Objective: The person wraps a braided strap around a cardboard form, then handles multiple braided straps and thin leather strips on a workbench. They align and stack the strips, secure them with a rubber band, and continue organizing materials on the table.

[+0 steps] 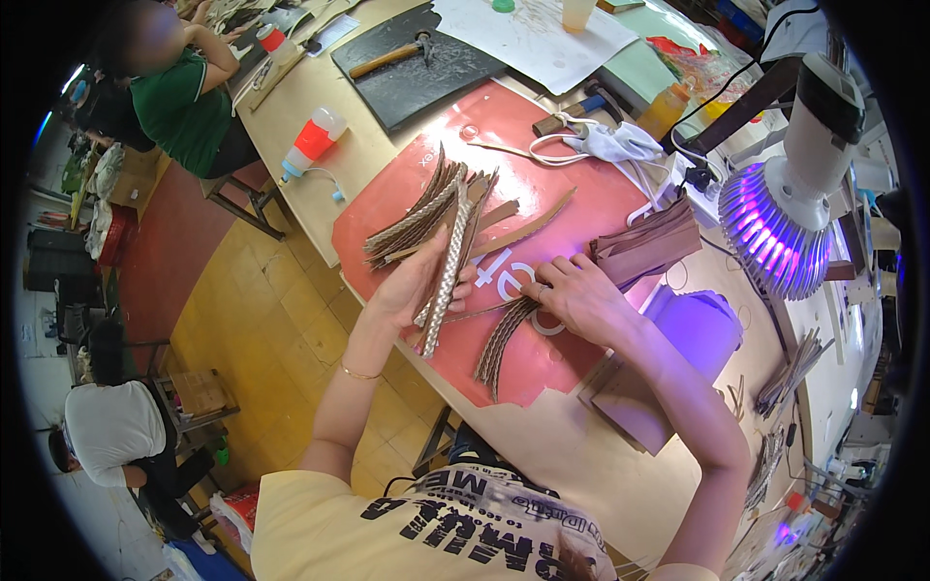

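My left hand [412, 286] is closed around a bundle of braided strips [448, 281], pale and shiny on the front one and brown behind. The bundle stands tilted, its upper ends fanning out past my fingers. My right hand [581, 298] has its fingers bent over the end of a second bundle of brown braided strips [499, 347], which curves down across the red sheet [387, 208]. One thin strip runs between the two hands. My right fingertips look pinched on the strips, partly hidden. Just beyond this hand lies a stack of flat brown strips [651, 242].
A lamp with purple light [775, 228] stands at the right. A hammer [392, 58] rests on a black slab [417, 82]. Near the table's left edge lies a red-and-white bottle [315, 143]. A person in green [184, 111] sits at the far left, another in white [121, 431] nearer.
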`<state>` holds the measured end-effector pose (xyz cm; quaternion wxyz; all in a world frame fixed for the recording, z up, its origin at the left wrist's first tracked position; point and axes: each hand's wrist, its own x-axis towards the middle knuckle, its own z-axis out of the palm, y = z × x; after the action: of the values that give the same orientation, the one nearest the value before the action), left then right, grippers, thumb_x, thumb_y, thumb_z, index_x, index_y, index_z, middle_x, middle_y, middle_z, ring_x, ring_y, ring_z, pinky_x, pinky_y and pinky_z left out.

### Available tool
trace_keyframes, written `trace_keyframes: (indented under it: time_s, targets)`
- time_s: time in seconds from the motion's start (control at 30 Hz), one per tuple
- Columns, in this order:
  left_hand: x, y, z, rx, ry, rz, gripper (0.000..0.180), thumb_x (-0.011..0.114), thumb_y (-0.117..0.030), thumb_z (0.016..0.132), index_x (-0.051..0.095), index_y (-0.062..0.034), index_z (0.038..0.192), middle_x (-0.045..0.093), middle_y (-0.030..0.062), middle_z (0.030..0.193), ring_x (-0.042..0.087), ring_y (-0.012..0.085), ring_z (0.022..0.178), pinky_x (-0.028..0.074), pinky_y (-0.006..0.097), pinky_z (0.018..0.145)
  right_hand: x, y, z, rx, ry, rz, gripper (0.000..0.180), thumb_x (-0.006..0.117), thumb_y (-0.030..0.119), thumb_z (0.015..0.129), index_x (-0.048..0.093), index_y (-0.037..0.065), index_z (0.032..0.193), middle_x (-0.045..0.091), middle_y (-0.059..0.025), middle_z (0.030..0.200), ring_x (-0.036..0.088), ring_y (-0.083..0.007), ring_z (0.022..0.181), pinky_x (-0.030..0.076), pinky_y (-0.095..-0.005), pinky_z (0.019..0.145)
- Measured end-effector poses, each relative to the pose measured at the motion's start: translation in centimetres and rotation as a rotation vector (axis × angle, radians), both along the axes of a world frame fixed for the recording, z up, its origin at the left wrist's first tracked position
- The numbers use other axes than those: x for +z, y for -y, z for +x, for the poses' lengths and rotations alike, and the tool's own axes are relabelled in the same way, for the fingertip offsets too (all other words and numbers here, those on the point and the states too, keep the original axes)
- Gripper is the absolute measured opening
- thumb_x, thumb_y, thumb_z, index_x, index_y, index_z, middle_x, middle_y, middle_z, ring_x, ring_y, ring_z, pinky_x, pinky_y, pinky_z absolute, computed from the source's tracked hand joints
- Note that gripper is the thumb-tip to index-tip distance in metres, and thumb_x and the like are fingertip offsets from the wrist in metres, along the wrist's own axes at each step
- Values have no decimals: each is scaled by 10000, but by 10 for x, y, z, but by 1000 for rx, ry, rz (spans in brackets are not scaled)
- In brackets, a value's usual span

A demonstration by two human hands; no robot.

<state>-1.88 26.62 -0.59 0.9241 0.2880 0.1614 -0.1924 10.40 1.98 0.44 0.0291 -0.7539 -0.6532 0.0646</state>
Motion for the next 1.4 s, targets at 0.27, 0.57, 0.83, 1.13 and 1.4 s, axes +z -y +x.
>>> trace_keyframes:
  time_s: [0.27,0.57,0.83,1.13,1.4]
  targets:
    - [-3,10,6,52,-3,169,324,503,-374,1045,518,-90,1201,372,-39,679,363,84,550,340,236,516,6,1,-2,15,-37,-65,323,576,158,876,631,119,1192,599,-72,1159,574,-241,1099,435,-370,930]
    - [12,47,48,1202,198,325,296,522,-361,1043,436,-94,947,431,-11,781,442,114,697,437,305,655,7,-4,-19,107,4,-173,395,651,289,871,615,74,1201,597,-91,1083,599,-263,1048,459,-396,895]
    - [6,80,52,1307,22,174,343,481,-380,1058,371,-89,915,418,17,856,445,139,787,442,321,745,45,-14,-9,-413,-156,357,527,807,384,736,596,50,1085,583,-125,1091,575,-313,1026,442,-422,866]
    - [37,85,44,1166,352,384,309,400,-387,1081,348,-94,998,424,47,997,471,165,925,463,367,847,67,-46,-11,-264,-235,310,414,715,121,762,626,59,1161,674,-129,956,661,-288,943,476,-393,854]
    - [38,101,27,1104,481,434,175,385,-246,1091,343,-76,1075,407,50,1030,476,179,997,413,397,1027,68,-49,-31,-224,107,383,379,675,123,820,613,40,1185,691,-81,919,674,-232,855,484,-369,777]
